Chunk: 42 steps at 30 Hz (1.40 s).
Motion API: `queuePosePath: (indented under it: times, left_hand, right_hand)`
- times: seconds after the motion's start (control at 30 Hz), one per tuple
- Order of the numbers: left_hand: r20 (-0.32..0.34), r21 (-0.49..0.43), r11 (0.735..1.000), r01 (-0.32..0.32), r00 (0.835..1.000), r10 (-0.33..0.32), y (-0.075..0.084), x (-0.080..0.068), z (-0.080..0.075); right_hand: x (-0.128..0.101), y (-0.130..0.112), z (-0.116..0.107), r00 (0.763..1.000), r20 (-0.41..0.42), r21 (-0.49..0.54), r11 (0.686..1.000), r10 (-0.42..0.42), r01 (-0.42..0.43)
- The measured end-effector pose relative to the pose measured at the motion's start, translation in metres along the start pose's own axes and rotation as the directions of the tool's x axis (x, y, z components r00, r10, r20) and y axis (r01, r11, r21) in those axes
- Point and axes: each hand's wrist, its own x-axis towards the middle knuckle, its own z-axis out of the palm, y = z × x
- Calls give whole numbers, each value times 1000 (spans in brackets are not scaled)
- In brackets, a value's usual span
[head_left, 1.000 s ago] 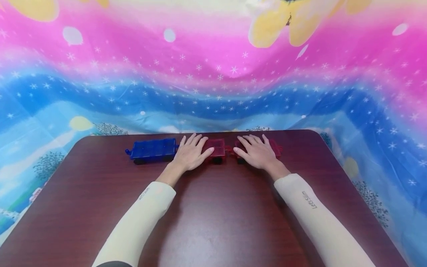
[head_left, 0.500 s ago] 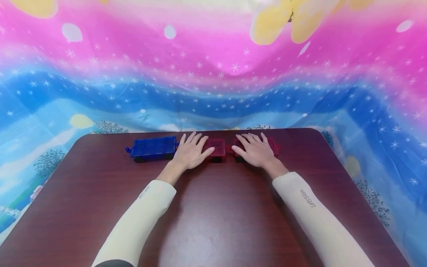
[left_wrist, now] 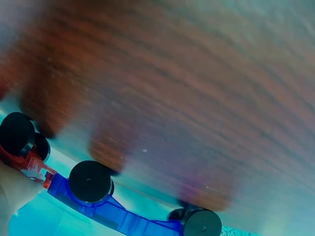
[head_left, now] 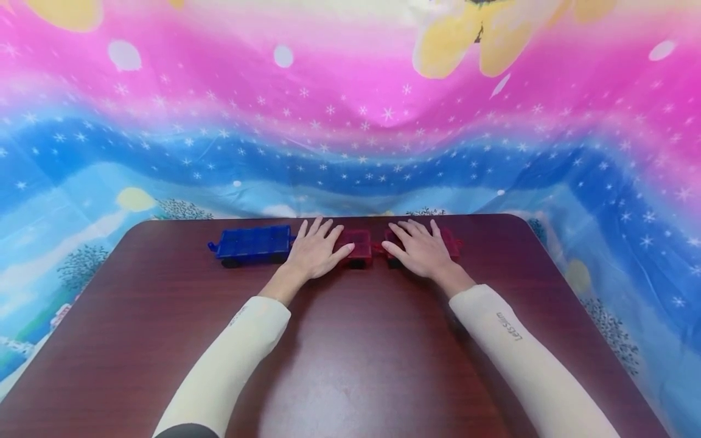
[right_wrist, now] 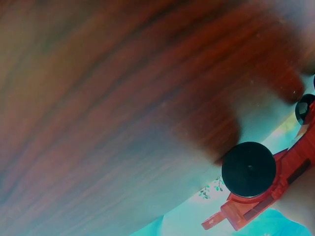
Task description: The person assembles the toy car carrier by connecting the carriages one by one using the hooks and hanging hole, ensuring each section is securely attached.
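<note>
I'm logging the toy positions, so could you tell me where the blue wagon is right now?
In the head view the blue wagon stands near the table's far edge, left of centre, just left of the left hand, which rests on the neighbouring red wagon.

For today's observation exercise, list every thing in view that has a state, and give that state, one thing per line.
blue wagon: upright on its wheels, untouched, at the left end of the row.
middle red wagon: on its wheels, left hand flat on it.
right red wagon: on its wheels, mostly covered by the right hand.
left hand: fingers straight, resting on top.
right hand: fingers straight, resting on top.
table: bearing all three wagons.
</note>
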Motion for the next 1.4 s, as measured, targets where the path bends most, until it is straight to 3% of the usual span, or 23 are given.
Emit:
queuePosePath:
  times: [0.27, 0.67, 1.03, 1.4]
  left_hand:
    - [-28, -13, 1000, 3, 1000, -4, 1, -3, -4]
    - [-75, -27, 998, 61, 995, -62, -13, -12, -11]
    - [-107, -50, 995, 91, 990, -96, -26, -25, -14]
    - [-127, -54, 992, 116, 984, -122, -40, -39, -22]
  right_hand:
    - [-1, -2, -4, 999, -42, 45, 999, -6, 8]
    - [-5, -8, -9, 999, -44, 86, 996, -1, 5]
    - [-2, -23, -13, 994, -100, 87, 995, -33, 42]
    - [4, -46, -16, 996, -76, 99, 994, -47, 55]
